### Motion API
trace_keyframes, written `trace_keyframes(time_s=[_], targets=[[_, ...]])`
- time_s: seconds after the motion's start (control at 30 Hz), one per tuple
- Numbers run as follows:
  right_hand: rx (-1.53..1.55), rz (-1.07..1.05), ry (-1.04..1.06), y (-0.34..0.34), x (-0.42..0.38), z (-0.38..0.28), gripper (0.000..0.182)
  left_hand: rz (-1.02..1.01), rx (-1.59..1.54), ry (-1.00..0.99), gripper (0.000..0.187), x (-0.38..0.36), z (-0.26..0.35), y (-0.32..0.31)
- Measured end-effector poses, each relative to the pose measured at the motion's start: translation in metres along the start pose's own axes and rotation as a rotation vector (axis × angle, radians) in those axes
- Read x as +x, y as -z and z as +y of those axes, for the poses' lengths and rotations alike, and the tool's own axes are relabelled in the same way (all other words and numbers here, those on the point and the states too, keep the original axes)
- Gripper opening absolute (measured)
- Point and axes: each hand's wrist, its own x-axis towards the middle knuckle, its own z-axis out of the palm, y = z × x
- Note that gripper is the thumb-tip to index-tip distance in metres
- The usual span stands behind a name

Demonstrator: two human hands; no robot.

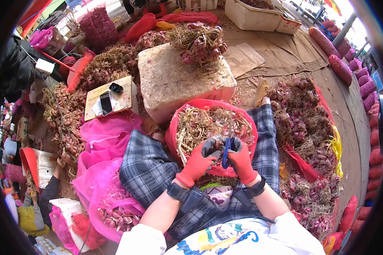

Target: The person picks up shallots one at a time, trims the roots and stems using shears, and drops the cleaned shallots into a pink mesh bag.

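Both hands wear orange gloves with grey fingers and meet over a red mesh-lined basket (pixel 174 146) between my knees. Dry stem and root trimmings (pixel 204 121) fill the basket. My right hand (pixel 241 159) is closed around blue-handled scissors (pixel 227 153), whose blades point away from me. Just left of them, my left hand (pixel 198 160) has its fingers pinched together; whatever sits in them is too hidden to name. Beyond the basket, a bunch of shallots (pixel 203 46) with dried stalks lies on a worn foam block (pixel 183 80).
Piled shallots (pixel 300 114) stretch along my right. At my left lie a pink mesh bag (pixel 100 180) holding loose shallots (pixel 121 217) and a box (pixel 125 91) bearing a phone (pixel 106 104). Filled red sacks (pixel 340 70) line the right edge. Other people work at far left.
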Motion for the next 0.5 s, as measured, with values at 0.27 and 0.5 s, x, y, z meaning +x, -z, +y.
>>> trace_keyframes(time_s=[0.27,0.5], targets=[[-0.144,-0.073,0.023,0.003,0.006,-0.020,0.027,0.058,0.319,-0.023,0.032,-0.002,-0.012,0.002],[0.776,-0.217,-0.463,0.020,0.011,-0.012,0.028,-0.030,-0.296,0.273,0.018,0.003,0.004,0.006]])
